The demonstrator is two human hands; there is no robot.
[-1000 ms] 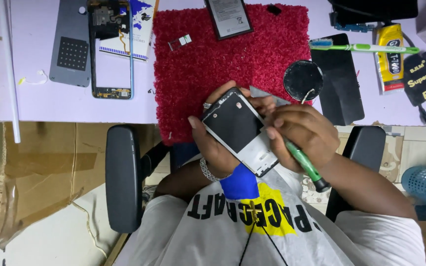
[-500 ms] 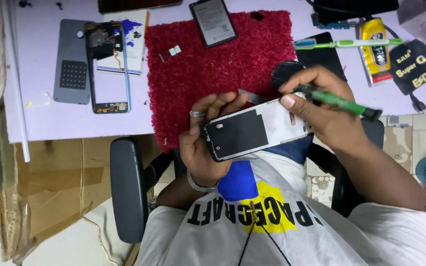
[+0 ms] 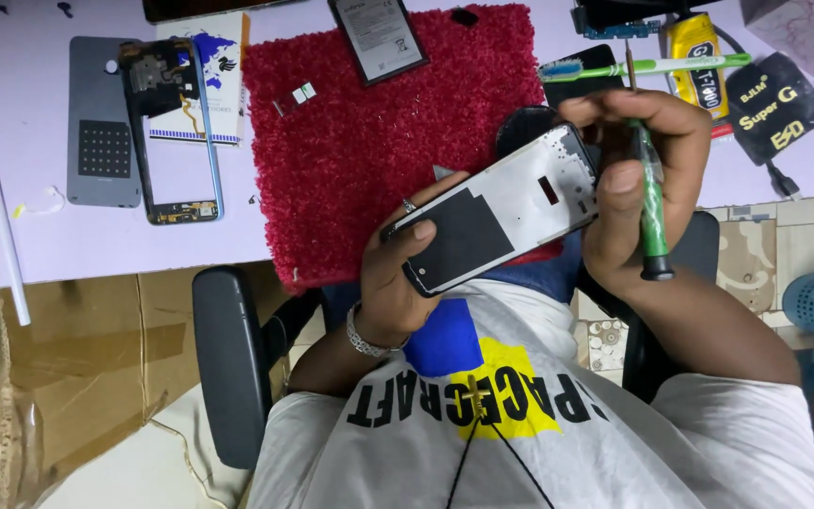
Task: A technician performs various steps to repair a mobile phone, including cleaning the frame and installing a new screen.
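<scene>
A phone frame, stripped and showing a white inner plate with a black patch, is being held above the lap, just off the near edge of the red mat. It is being gripped at its lower end by the left hand: the thumb is being pressed flat onto the black patch, while the other fingers are being curled behind the frame, 1 of them bearing a ring. A metal bracelet is being worn on that wrist.

The upper end of the frame is being steadied by the right hand, its fingers being closed around a green screwdriver that is being kept nearly upright, handle end down. The thumb is being laid along the green shaft, and the fingertips are being bent over the frame's top corner. Whether the tip is touching the frame cannot be told.

On the lilac table, a flat battery is being rested on the far edge of the mat. To the left, an open phone shell is being kept beside a grey back cover. A green toothbrush is lying beyond the right hand.
</scene>
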